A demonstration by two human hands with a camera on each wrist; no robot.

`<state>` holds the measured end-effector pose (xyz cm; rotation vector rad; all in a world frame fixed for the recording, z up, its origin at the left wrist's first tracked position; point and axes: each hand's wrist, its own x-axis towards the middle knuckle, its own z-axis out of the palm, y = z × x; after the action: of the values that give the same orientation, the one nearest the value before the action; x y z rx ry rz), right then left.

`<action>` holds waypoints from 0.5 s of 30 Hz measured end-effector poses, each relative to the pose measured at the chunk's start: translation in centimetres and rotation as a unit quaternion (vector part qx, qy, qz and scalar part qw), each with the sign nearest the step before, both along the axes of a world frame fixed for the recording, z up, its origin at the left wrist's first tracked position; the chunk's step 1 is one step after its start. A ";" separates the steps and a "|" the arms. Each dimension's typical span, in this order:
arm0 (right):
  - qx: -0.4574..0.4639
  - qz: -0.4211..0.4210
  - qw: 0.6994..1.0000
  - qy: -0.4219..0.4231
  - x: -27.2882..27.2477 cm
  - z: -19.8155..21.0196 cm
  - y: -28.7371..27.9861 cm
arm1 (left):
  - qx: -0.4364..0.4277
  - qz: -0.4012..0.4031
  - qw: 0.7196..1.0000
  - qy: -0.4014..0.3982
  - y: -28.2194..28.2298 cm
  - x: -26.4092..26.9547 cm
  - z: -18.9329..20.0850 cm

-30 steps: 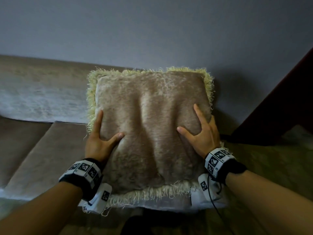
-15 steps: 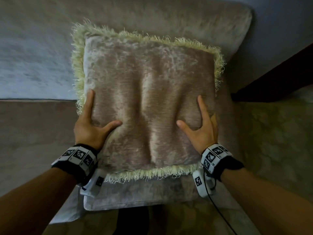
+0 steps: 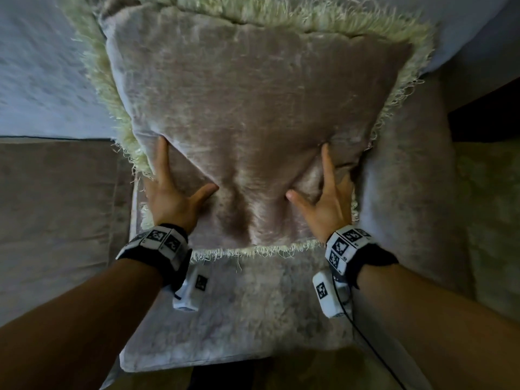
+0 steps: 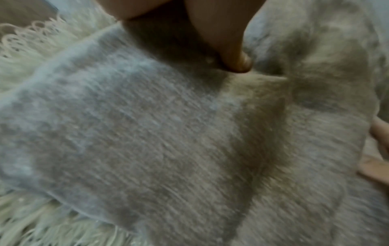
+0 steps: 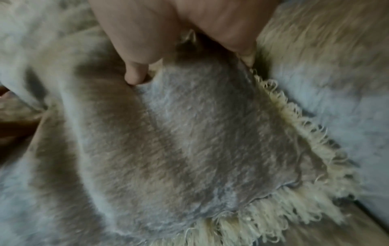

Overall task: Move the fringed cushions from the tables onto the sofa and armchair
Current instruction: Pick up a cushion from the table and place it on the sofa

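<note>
A beige plush cushion [image 3: 253, 108] with pale cream fringe stands tilted against the sofa backrest [image 3: 42, 80], its lower edge on the seat [image 3: 253, 319]. My left hand [image 3: 171, 198] grips its lower left side, thumb on the front and forefinger along the edge. My right hand [image 3: 326, 204] grips the lower right side the same way. The remaining fingers are hidden behind the cushion. In the left wrist view a thumb [image 4: 235, 58] presses into the plush [image 4: 168, 133]. The right wrist view shows a thumb [image 5: 136, 73] dug into the fabric beside the fringe [image 5: 294, 133].
The sofa armrest [image 3: 408, 220] rises right of the cushion. A patterned greenish carpet [image 3: 492, 235] lies beyond it, with dark furniture [image 3: 484, 114] at the far right. More sofa seat [image 3: 56, 220] stretches to the left.
The cushion has moved down and forward with both hands still on it, from in front of the wall to leaning on the sofa's backrest. It now fills more of the head view.
</note>
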<state>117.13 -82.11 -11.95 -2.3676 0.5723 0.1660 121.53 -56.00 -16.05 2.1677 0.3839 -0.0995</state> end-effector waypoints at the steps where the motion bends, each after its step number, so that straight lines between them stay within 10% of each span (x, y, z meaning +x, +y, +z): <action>1: -0.008 0.003 1.000 0.008 0.2 -0.2 -0.1 | 0.014 0.012 1.000 0.016 -0.4 0.2 -0.1; 11: -0.171 0.138 0.953 0.208 1.0 9.0 -2.1 | 0.177 -0.058 0.979 0.081 -0.6 0.0 10.1; 15: -0.195 0.239 0.937 0.164 2.2 16.3 -1.0 | 0.180 -0.099 0.974 0.091 -0.4 -1.3 18.1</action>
<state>119.34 -83.15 4.30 -2.8582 0.1709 0.7358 120.21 -56.41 2.08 2.5634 0.3048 -0.3663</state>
